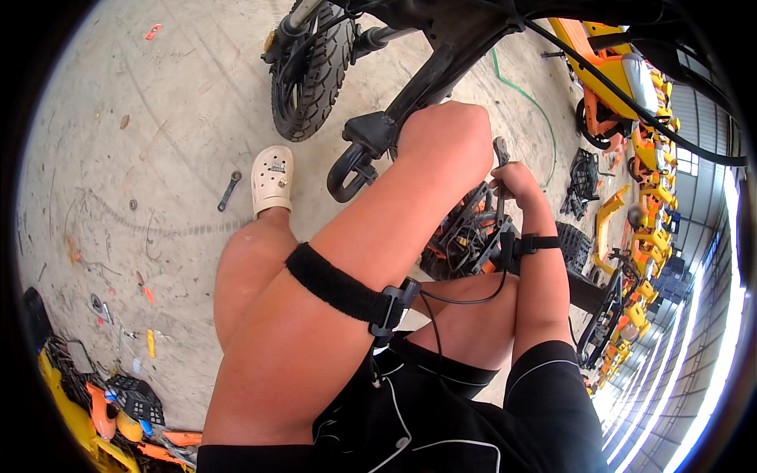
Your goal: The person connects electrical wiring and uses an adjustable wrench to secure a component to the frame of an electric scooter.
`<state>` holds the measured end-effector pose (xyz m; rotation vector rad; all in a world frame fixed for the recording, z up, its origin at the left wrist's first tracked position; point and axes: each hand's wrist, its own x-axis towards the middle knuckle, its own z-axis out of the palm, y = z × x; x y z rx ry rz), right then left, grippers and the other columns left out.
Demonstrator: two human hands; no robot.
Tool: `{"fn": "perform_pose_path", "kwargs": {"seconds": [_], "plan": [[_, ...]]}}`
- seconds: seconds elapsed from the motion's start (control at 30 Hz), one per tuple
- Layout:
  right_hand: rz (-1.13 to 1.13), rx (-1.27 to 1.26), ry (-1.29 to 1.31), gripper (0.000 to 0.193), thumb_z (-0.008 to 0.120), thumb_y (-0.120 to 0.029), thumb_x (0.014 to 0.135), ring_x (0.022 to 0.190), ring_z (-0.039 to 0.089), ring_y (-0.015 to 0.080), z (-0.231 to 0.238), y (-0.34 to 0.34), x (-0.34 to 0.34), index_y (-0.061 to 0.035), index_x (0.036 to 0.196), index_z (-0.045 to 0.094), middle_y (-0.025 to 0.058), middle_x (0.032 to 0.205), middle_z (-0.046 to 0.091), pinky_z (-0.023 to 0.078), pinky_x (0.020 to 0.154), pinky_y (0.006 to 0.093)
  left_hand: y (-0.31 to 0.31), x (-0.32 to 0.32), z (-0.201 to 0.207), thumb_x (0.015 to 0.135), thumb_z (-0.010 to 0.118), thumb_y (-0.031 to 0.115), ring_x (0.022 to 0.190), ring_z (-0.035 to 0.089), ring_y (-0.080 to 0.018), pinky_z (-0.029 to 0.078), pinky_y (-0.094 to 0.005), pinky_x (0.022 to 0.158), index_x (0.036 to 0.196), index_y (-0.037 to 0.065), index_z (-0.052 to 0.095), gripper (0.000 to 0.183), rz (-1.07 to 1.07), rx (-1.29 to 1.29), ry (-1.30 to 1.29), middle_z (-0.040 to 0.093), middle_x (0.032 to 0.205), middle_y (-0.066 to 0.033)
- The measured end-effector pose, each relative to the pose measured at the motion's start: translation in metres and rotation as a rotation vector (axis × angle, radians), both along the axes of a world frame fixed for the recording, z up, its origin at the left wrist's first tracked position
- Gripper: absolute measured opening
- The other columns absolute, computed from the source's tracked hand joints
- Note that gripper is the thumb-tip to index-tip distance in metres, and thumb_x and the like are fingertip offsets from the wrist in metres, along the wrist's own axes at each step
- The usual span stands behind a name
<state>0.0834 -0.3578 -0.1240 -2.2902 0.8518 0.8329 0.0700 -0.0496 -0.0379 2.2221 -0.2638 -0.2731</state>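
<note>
My left hand (451,132) reaches up against the black metal frame (430,83) of a two-wheeler. Its fingers are turned away behind the hand, so I cannot see what they hold. Beside it, my right hand (514,180) is closed on a dark metal wrench (501,150), whose head points up past the fingers. A black curved metal loop (347,175) sticks out of the frame's lower end, left of my left wrist. Below the hands are dark mechanical parts and wiring (465,229), partly hidden by my forearm.
A knobbly front tyre (315,79) stands ahead. On the concrete floor (181,94) lies a loose wrench (229,191) near my beige clog (272,181). Yellow and orange parts (102,410) are heaped at lower left. Yellow two-wheelers (650,189) line the right. A cable (473,299) runs between my wrist straps.
</note>
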Motion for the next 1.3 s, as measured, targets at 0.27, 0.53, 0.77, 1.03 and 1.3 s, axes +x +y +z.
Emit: {"fn": "perform_pose_path", "kwargs": {"seconds": [0.27,0.53,0.77,1.03,1.3], "plan": [[-0.037,0.075,0.079,0.018,0.061,-0.012,0.09,0.056,0.066,0.0188,-0.002,0.004,-0.005,-0.0002,0.077,0.066,0.0092,0.069,0.069,0.048,0.048,0.0323,0.0,-0.003,0.004,0.091,0.058,0.02,0.092,0.071,-0.0372,0.056,-0.0473,0.082,0.097,0.005,0.074,0.023,-0.026,0.025,0.045,0.073,0.094,-0.019],[-0.038,0.051,0.056,0.018,0.059,-0.01,0.088,0.055,0.064,0.0191,-0.01,0.005,-0.009,0.0004,0.076,0.066,0.0094,0.068,0.068,0.047,0.047,0.0326,-0.001,-0.003,0.005,0.092,0.057,0.02,0.092,0.071,-0.0369,0.056,-0.0466,0.082,0.098,0.005,0.074,0.024,-0.037,0.035,0.058,0.073,0.094,-0.0184],[-0.063,0.13,0.08,0.019,0.06,-0.012,0.09,0.058,0.068,0.0193,-0.005,0.013,-0.01,0.0033,0.085,0.069,0.0124,0.075,0.072,0.05,0.047,0.0303,-0.001,-0.003,0.005,0.092,0.058,0.02,0.092,0.071,-0.0366,0.056,-0.0465,0.082,0.098,0.005,0.074,0.023,-0.052,0.046,0.072,0.073,0.094,-0.0184],[-0.281,0.324,0.004,0.019,0.06,-0.014,0.093,0.064,0.072,0.0203,-0.013,0.036,-0.021,0.0033,0.096,0.069,0.0144,0.085,0.076,0.058,0.053,0.0285,-0.003,-0.004,0.0,0.09,0.06,0.02,0.091,0.071,-0.037,0.056,-0.047,0.081,0.096,0.005,0.075,0.022,-0.027,0.026,0.046,0.073,0.093,-0.0187],[0.438,-0.397,0.151,0.03,0.064,-0.02,0.086,0.073,0.072,0.0366,-0.033,0.004,0.0,0.0026,0.105,0.07,0.0203,0.089,0.074,0.059,0.07,0.0444,-0.002,-0.003,-0.004,0.09,0.059,0.02,0.09,0.071,-0.0374,0.056,-0.0472,0.08,0.095,0.004,0.074,0.023,-0.026,0.039,0.051,0.073,0.092,-0.0193]]}}
